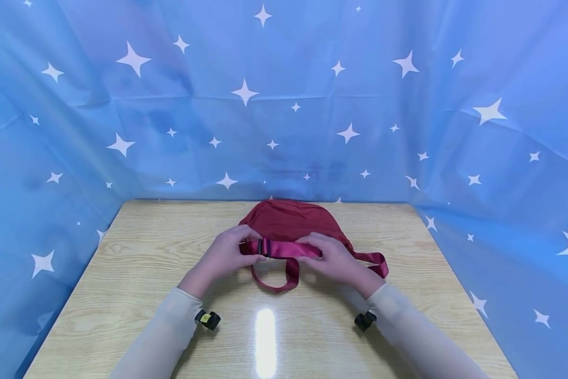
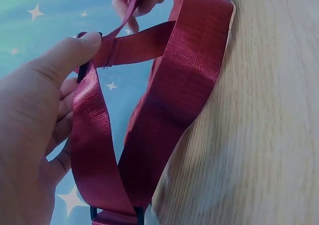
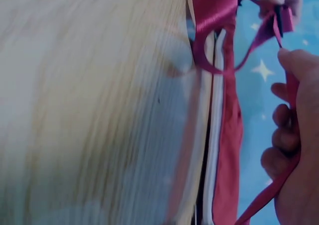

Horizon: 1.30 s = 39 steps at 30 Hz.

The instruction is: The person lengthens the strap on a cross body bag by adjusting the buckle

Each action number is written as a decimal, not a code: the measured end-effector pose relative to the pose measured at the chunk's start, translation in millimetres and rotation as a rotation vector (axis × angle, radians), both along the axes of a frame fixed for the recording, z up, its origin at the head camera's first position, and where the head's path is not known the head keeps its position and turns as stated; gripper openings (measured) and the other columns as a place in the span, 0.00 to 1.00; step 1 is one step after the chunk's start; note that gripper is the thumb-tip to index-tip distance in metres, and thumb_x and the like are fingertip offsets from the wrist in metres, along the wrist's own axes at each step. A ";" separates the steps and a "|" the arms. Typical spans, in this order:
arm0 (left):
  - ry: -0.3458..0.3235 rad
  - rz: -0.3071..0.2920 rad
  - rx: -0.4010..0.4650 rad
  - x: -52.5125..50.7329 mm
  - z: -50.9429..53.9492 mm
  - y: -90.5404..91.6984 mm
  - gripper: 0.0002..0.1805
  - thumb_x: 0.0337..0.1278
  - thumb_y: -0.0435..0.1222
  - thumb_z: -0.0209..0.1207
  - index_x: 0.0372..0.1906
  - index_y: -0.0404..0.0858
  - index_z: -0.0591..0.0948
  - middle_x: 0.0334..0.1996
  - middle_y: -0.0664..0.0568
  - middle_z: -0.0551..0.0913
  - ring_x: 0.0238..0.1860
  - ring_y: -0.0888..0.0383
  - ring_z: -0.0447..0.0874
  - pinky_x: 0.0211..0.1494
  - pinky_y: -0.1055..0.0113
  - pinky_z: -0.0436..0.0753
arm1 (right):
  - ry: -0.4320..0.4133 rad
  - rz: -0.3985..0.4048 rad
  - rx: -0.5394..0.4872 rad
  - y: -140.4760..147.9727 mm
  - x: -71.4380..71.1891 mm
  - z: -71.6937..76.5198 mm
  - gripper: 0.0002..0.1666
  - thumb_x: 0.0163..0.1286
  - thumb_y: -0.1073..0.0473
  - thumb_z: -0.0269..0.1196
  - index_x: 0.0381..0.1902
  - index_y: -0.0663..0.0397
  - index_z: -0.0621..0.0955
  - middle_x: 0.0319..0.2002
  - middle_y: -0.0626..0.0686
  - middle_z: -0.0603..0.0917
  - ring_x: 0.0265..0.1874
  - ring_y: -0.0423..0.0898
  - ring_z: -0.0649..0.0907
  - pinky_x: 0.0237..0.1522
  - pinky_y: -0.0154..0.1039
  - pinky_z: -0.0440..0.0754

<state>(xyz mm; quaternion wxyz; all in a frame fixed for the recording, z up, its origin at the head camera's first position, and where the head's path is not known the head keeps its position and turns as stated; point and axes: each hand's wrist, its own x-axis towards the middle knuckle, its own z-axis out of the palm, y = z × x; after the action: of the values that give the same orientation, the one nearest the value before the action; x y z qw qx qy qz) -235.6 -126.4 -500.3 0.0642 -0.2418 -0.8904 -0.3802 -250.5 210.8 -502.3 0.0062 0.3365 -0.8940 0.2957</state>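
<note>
A dark red bag [image 1: 293, 218] lies on the table, its strap [image 1: 284, 249] stretched between both hands in front of it. My left hand [image 1: 227, 254] pinches the strap at a black buckle [image 1: 265, 247]; in the left wrist view the thumb of the left hand [image 2: 47, 85] presses on that buckle [image 2: 82, 71]. My right hand [image 1: 331, 257] grips the strap further right. In the right wrist view the right hand [image 3: 301, 130] has its fingers curled round the strap [image 3: 292, 93]. A strap loop [image 1: 291, 273] hangs below the hands.
Another strap loop [image 1: 378, 263] lies right of the bag on the wooden table [image 1: 146, 252]. Behind the table hangs a blue curtain [image 1: 284, 121] with white stars. A second black buckle [image 2: 140, 215] sits low in the left wrist view.
</note>
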 end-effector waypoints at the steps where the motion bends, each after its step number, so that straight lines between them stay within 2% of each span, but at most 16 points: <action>1: 0.003 0.001 0.000 0.2 0.3 -0.2 0.22 0.55 0.47 0.85 0.52 0.52 0.88 0.43 0.65 0.84 0.45 0.61 0.82 0.55 0.55 0.85 | 0.004 -0.005 0.006 3.0 -0.2 0.1 0.23 0.76 0.45 0.75 0.66 0.32 0.85 0.54 0.34 0.85 0.52 0.36 0.83 0.52 0.45 0.86; 9: -0.003 -0.003 -0.008 -0.2 0.9 -0.1 0.22 0.53 0.46 0.86 0.51 0.52 0.88 0.41 0.65 0.83 0.44 0.60 0.81 0.54 0.56 0.84 | 0.017 -0.014 0.041 17.7 1.0 1.1 0.24 0.75 0.50 0.76 0.66 0.35 0.85 0.55 0.37 0.86 0.53 0.38 0.84 0.56 0.49 0.87; 13: -0.007 -0.007 -0.008 0.3 1.0 0.4 0.22 0.53 0.46 0.86 0.51 0.51 0.88 0.41 0.65 0.83 0.45 0.60 0.81 0.54 0.56 0.84 | -0.024 -0.004 0.044 18.3 1.5 1.8 0.25 0.74 0.50 0.77 0.66 0.36 0.85 0.55 0.38 0.86 0.52 0.39 0.83 0.54 0.48 0.86; 17: -0.014 -0.012 0.001 1.2 1.9 1.9 0.22 0.55 0.47 0.85 0.52 0.52 0.88 0.42 0.65 0.83 0.45 0.60 0.81 0.54 0.56 0.85 | -0.075 0.028 0.066 14.8 2.9 1.5 0.27 0.76 0.45 0.75 0.69 0.39 0.84 0.59 0.41 0.86 0.53 0.41 0.82 0.55 0.47 0.84; 21: -0.030 -0.022 0.007 1.0 1.9 4.7 0.22 0.55 0.46 0.85 0.53 0.52 0.88 0.43 0.66 0.84 0.45 0.61 0.81 0.52 0.57 0.85 | -0.123 0.079 0.083 1.5 5.1 2.3 0.30 0.78 0.38 0.71 0.72 0.39 0.81 0.60 0.42 0.86 0.52 0.42 0.83 0.53 0.45 0.85; 25: -0.026 -0.048 0.004 0.2 0.8 8.3 0.22 0.56 0.44 0.85 0.54 0.50 0.88 0.44 0.65 0.84 0.44 0.60 0.81 0.51 0.57 0.84 | -0.153 0.096 0.038 -20.0 6.4 7.0 0.33 0.78 0.42 0.73 0.75 0.38 0.78 0.59 0.41 0.86 0.49 0.41 0.84 0.51 0.44 0.85; 29: -0.014 -0.076 -0.002 -1.2 -1.0 10.8 0.23 0.57 0.44 0.84 0.55 0.50 0.88 0.46 0.64 0.85 0.45 0.62 0.82 0.53 0.57 0.85 | -0.147 0.098 -0.019 -40.7 7.4 13.8 0.36 0.77 0.45 0.75 0.78 0.42 0.76 0.67 0.41 0.82 0.59 0.40 0.84 0.61 0.47 0.85; 32: -0.021 -0.095 -0.005 -1.8 -2.3 11.1 0.23 0.58 0.46 0.84 0.56 0.50 0.87 0.48 0.64 0.85 0.47 0.62 0.82 0.55 0.58 0.85 | -0.131 0.111 -0.042 -52.3 7.8 15.7 0.35 0.76 0.46 0.76 0.76 0.42 0.77 0.67 0.41 0.81 0.62 0.39 0.82 0.62 0.45 0.85; 36: -0.037 -0.107 -0.009 -1.5 -2.1 9.6 0.25 0.58 0.47 0.83 0.58 0.50 0.87 0.50 0.64 0.86 0.50 0.62 0.83 0.58 0.57 0.85 | -0.103 0.104 -0.077 -60.5 8.6 14.3 0.30 0.74 0.48 0.78 0.70 0.39 0.81 0.60 0.39 0.83 0.54 0.39 0.84 0.54 0.40 0.87; 39: -0.045 -0.106 -0.019 -1.3 -2.3 6.8 0.25 0.59 0.47 0.83 0.59 0.50 0.87 0.51 0.63 0.86 0.52 0.61 0.84 0.61 0.55 0.85 | -0.077 0.094 -0.105 -62.1 8.2 12.0 0.27 0.74 0.46 0.78 0.66 0.39 0.83 0.56 0.39 0.84 0.49 0.40 0.84 0.48 0.40 0.88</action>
<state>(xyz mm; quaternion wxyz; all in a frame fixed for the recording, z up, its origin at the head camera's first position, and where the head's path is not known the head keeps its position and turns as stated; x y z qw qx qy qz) -236.8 -119.6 -502.7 0.0217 -0.2805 -0.8812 -0.3800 -242.3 148.6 -490.3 -0.0243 0.3657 -0.8601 0.3549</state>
